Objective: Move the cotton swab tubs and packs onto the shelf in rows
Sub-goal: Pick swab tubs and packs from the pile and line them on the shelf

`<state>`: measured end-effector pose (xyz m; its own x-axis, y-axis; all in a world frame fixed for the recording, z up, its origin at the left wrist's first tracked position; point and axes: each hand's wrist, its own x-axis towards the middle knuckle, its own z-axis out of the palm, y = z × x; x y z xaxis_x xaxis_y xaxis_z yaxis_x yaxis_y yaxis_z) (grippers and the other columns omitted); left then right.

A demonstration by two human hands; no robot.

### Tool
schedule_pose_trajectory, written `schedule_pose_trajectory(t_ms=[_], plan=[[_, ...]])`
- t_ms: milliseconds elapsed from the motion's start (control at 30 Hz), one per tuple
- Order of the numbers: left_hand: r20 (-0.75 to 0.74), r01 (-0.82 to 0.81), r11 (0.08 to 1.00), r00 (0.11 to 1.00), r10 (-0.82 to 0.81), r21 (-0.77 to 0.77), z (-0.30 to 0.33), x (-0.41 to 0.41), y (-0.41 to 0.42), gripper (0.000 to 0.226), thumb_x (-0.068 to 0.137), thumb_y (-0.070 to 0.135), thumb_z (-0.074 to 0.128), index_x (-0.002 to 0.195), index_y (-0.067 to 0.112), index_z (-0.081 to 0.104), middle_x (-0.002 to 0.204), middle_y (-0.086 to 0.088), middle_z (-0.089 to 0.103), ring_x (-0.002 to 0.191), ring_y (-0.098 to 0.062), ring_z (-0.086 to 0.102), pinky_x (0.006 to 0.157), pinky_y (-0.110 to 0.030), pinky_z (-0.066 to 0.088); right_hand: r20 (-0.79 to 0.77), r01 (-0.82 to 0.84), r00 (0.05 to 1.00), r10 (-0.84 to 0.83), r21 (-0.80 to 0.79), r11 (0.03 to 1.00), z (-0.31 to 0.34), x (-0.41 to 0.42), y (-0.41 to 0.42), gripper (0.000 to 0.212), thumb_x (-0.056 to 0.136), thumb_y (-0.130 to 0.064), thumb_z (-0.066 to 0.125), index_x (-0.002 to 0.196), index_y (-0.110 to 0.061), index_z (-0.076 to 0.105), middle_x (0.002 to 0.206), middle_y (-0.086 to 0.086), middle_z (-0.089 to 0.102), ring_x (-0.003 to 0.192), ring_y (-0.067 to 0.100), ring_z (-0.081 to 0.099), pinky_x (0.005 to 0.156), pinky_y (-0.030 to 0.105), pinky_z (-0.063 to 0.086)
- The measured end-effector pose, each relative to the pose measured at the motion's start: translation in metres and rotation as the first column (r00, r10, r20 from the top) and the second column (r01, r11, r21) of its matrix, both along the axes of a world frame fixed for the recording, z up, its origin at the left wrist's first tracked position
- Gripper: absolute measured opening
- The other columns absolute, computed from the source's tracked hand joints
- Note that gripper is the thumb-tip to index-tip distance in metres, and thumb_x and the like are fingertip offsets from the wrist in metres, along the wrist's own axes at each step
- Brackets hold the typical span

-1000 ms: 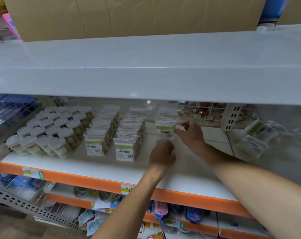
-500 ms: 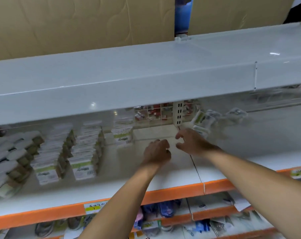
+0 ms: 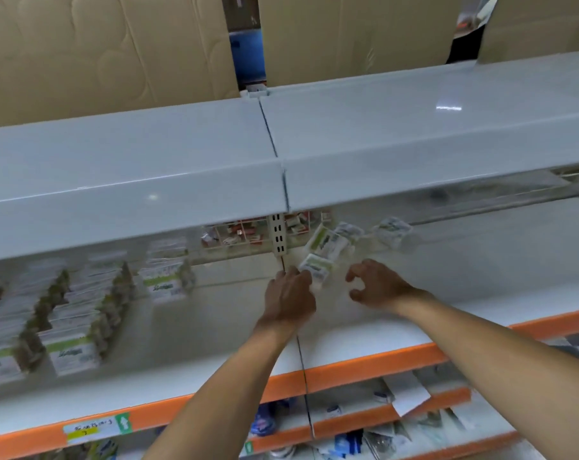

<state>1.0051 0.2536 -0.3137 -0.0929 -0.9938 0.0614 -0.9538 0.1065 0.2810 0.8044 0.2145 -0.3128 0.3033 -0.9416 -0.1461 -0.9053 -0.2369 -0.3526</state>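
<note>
White shelf (image 3: pixel 364 330) with orange front edge, beneath a white upper deck (image 3: pixel 132 167) and brown cartons (image 3: pixel 98 51): ranked rows of cotton swab packs (image 3: pixel 68 353) fill its left half, judged the finished part. Loose packs (image 3: pixel 328 244) lie jumbled at the far centre-right, still to be rowed. Left hand (image 3: pixel 289 298) touches the nearest loose pack (image 3: pixel 316 268), grasp unclear; right hand (image 3: pixel 377 287) hovers beside it, fingers curved, released.

Two bare forearms, no sleeves, left hand (image 3: pixel 289 297), right hand (image 3: pixel 379 287), unadorned
</note>
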Motion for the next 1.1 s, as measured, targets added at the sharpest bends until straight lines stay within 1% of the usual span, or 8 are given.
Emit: schedule_pose_trajectory(t_ms=[167, 300, 400, 533, 667, 767, 933, 1100], plan=[[0.019, -0.094, 0.995, 0.995, 0.095, -0.011, 0.005, -0.035, -0.014, 0.03, 0.092, 0.019, 0.05, 0.119, 0.014, 0.061, 0.117, -0.009, 0.058, 0.105, -0.028, 0.056, 0.086, -0.04, 0.052, -0.003, -0.049, 0.999, 0.049, -0.003, 0.999, 0.0, -0.049, -0.028, 0.034, 0.086, -0.031, 0.065, 0.119, -0.022, 0.062, 0.127, 0.006, 0.052, 0.119, 0.024, 0.054, 0.095, 0.03, 0.042], [-0.094, -0.248, 0.969, 0.964, 0.247, -0.001, 0.004, -0.056, -0.026, 0.028, 0.094, 0.022, 0.048, 0.117, 0.008, 0.056, 0.118, -0.015, 0.057, 0.11, -0.034, 0.055, 0.092, -0.041, 0.049, 0.027, -0.031, 0.999, 0.033, -0.051, 0.998, -0.002, -0.084, -0.054, 0.032, 0.086, -0.03, 0.067, 0.117, -0.021, 0.062, 0.142, 0.005, 0.05, 0.129, 0.023, 0.049, 0.103, 0.03, 0.041], [-0.126, -0.362, 0.932, 0.923, 0.363, 0.028, -0.002, -0.068, -0.029, 0.037, 0.093, 0.016, 0.051, 0.128, 0.005, 0.044, 0.123, -0.02, 0.054, 0.114, -0.038, 0.052, 0.094, -0.043, 0.045, 0.077, 0.015, 0.997, -0.012, -0.035, 0.999, -0.007, -0.102, -0.069, 0.044, 0.086, -0.028, 0.067, 0.128, -0.018, 0.059, 0.146, 0.007, 0.048, 0.134, 0.025, 0.045, 0.11, 0.033, 0.04], [-0.053, -0.453, 0.891, 0.889, 0.454, 0.031, -0.008, -0.08, -0.026, 0.041, 0.092, 0.013, 0.053, 0.131, 0.008, 0.042, 0.127, -0.019, 0.049, 0.116, -0.036, 0.047, 0.091, -0.043, 0.047, 0.008, -0.054, 0.999, 0.054, -0.002, 0.999, -0.012, -0.119, -0.081, 0.066, 0.088, -0.026, 0.062, 0.149, -0.016, 0.039, 0.156, 0.009, 0.035, 0.141, 0.03, 0.034, 0.116, 0.038, 0.032], [0.001, -0.508, 0.857, 0.86, 0.51, 0.083, -0.007, -0.091, -0.022, 0.06, 0.085, 0.043, 0.068, 0.129, 0.008, 0.047, 0.129, -0.017, 0.046, 0.119, -0.035, 0.043, 0.096, -0.042, 0.044, -0.064, -0.086, 0.994, 0.089, 0.046, 0.995, -0.015, -0.124, -0.09, 0.072, 0.09, -0.024, 0.056, 0.155, -0.019, 0.026, 0.163, 0.005, 0.023, 0.143, 0.033, 0.03, 0.116, 0.039, 0.031], [-0.07, -0.546, 0.825, 0.827, 0.559, 0.145, -0.007, -0.097, -0.021, 0.07, 0.083, 0.06, 0.064, 0.128, 0.008, 0.054, 0.128, -0.017, 0.047, 0.122, -0.037, 0.04, 0.1, -0.042, 0.039, -0.058, -0.062, 0.996, 0.062, -0.004, 0.998, -0.012, -0.124, -0.092, 0.072, 0.083, -0.014, 0.053, 0.152, -0.02, 0.031, 0.159, 0.006, 0.03, 0.132, 0.034, 0.043, 0.107, 0.038, 0.04], [-0.135, -0.586, 0.792, 0.783, 0.608, 0.17, -0.005, -0.09, -0.022, 0.033, 0.099, 0.027, 0.046, 0.127, 0.014, 0.057, 0.129, -0.02, 0.053, 0.123, -0.036, 0.043, 0.102, -0.039, 0.035, -0.128, -0.108, 0.988, 0.086, -0.177, 0.978, -0.008, -0.123, -0.094, 0.052, 0.088, -0.014, 0.052, 0.14, -0.017, 0.045, 0.141, 0.013, 0.05, 0.117, 0.034, 0.054, 0.099, 0.04, 0.044], [-0.228, -0.584, 0.778, 0.745, 0.628, 0.233, -0.002, -0.091, -0.016, 0.027, 0.094, 0.021, 0.055, 0.12, 0.011, 0.054, 0.121, -0.013, 0.062, 0.11, -0.033, 0.058, 0.09, -0.038, 0.048, -0.024, -0.106, 0.994, 0.105, -0.081, 0.991, 0.002, -0.13, -0.095, 0.044, 0.094, -0.018, 0.057, 0.137, -0.014, 0.053, 0.128, 0.014, 0.065, 0.117, 0.031, 0.061, 0.097, 0.035, 0.049]])
